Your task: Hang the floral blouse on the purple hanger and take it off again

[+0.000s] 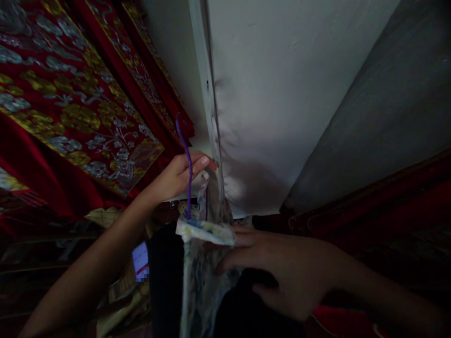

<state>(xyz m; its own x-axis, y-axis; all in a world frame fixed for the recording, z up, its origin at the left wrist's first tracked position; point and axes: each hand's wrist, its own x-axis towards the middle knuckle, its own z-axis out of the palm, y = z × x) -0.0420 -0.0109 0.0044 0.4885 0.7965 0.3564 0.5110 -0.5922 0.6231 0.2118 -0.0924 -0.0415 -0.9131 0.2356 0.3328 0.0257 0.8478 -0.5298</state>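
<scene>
A light garment with a blue and yellow-green pattern hangs in front of me on a purple hanger, whose hook points up. My left hand is behind the hanger's stem. Its thumb and fingers are closed at the narrow pale strip along the white panel; whatever lies between the fingertips is hidden. Beside the garment's collar, my right hand has its fingers spread, with some fingertips touching the cloth near the collar. The garment's lower part falls into dark shade.
Red cloths with gold and silver embroidery hang at the left. A large white panel stands ahead, with a grey surface to its right. Low at the left lie a lit screen-like object and dim clutter.
</scene>
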